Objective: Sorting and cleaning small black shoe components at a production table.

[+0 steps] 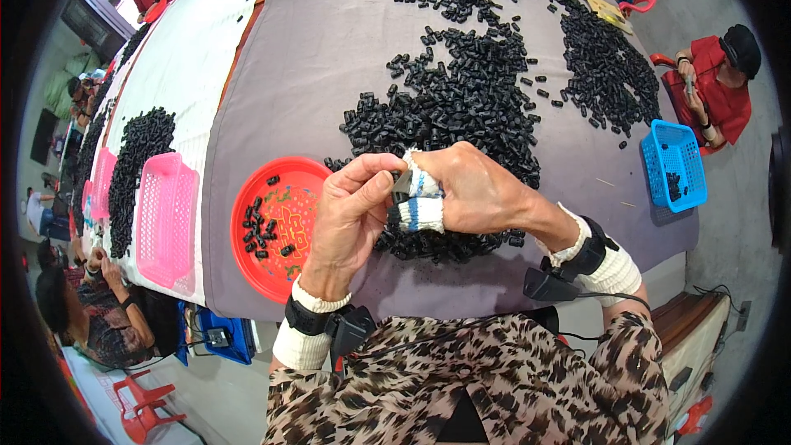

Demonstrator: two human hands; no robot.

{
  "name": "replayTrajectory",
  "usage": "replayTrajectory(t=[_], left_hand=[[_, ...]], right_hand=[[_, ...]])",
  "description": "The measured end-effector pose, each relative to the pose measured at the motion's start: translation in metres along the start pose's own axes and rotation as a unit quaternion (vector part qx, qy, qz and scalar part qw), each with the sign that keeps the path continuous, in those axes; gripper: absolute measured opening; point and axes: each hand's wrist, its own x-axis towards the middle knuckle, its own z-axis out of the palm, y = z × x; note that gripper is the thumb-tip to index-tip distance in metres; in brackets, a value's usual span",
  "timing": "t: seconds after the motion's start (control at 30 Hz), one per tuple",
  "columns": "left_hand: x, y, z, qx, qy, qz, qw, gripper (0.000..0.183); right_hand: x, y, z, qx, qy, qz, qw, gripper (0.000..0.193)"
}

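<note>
Over the near edge of the pile, my two hands meet. My left hand (353, 202) is closed, pinching a small black piece, mostly hidden, between thumb and fingers. Curled beside it is my right hand (482, 189), with white, blue-striped cloth wraps (423, 213) on its fingers. A thin grey blade-like tip (403, 182) shows where the hands meet, apparently held in the right hand; its handle is hidden. Behind and under the hands spreads a heap of small black cylindrical parts (449, 103). Left of my left hand, a red round tray (247, 184) holds several such parts.
A pink basket (167, 218) stands on the white cloth at left, beside another black heap (142, 148). At right are a blue basket (680, 166) with a few parts and a person in red (721, 86). More people sit around the grey-covered table (272, 99).
</note>
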Motion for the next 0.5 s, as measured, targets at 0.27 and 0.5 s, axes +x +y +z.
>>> replayTrajectory(t=[0.27,0.5], left_hand=[[0.0026,-0.0037,0.0002,-0.032,-0.026,0.005,0.999,0.018],[0.0016,-0.0051,0.0015,-0.003,-0.016,0.027,1.000,0.016]], right_hand=[[-0.0008,-0.0035,-0.0053,0.040,0.017,0.032,0.999,0.035],[0.0014,-0.0052,-0.0055,0.024,0.001,0.030,0.999,0.039]])
